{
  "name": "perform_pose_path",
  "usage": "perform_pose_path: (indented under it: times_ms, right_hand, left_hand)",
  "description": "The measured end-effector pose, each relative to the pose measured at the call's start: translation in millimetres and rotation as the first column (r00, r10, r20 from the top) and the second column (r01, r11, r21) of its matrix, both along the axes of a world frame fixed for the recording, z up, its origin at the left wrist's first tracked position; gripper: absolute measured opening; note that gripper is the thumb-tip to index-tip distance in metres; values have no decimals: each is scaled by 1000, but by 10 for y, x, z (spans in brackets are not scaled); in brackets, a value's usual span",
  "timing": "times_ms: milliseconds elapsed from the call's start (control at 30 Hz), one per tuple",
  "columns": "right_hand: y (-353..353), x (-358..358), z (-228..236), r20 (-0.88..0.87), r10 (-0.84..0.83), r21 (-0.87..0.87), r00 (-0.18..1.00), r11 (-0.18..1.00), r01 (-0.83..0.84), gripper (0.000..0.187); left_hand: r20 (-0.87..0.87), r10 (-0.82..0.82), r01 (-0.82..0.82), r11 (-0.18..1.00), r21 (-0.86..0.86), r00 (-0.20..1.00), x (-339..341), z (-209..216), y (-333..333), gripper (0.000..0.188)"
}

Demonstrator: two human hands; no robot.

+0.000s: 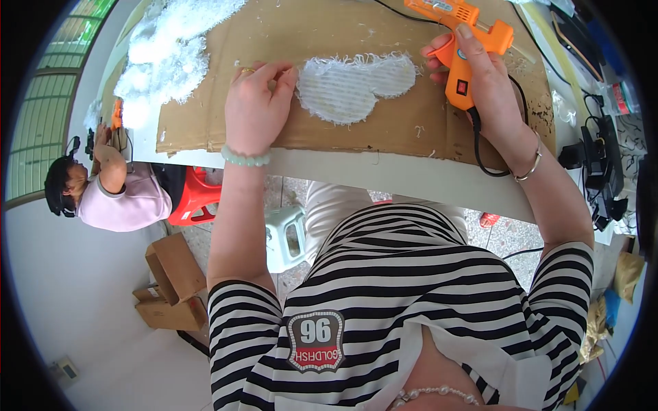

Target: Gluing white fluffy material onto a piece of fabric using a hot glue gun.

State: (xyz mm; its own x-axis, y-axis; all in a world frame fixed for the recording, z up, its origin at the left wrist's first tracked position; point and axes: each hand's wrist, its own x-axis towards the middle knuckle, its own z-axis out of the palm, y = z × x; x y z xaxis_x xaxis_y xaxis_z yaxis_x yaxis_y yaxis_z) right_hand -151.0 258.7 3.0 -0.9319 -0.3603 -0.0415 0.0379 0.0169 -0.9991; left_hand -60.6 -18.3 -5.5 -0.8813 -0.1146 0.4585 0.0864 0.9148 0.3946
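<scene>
A white, fluffy-edged fabric piece (349,89) with two rounded lobes lies flat on a brown cardboard sheet (274,41). At its left edge is my left hand (259,103), fingers curled and thumb and forefinger pinched together at the fabric's rim. My right hand (490,82) grips an orange hot glue gun (460,75) by its handle, to the right of the fabric and raised over the cardboard. The gun's nozzle end is cut off by the upper edge of the picture. A black cord leaves the bottom of its handle.
A heap of white fluffy material (164,55) sits at the far left of the table. Another person (123,195) works at the left on a red stool (199,198). Black equipment (596,164) stands at the right end; a pale stool (284,236) and cardboard boxes (175,270) are below.
</scene>
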Motion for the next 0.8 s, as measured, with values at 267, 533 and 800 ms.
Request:
perform_pose_path:
  times_ms: [267, 533, 800]
  right_hand:
    - [-1, 84, -42, -51, 138, -107, 989, 984, -143, 47]
    - [6, 90, -57, -56, 144, -131, 988, 980, -150, 44]
    - [25, 66, -57, -34, 176, -86, 984, 980, -178, 42]
  left_hand:
    - [186, -60, 7, 962, 273, 981, -84, 1, -63, 12]
    - [68, -191, 180, 973, 147, 979, -41, 95, 200, 10]
    - [-18, 33, -19, 853, 521, 999, 47, -50, -146, 17]
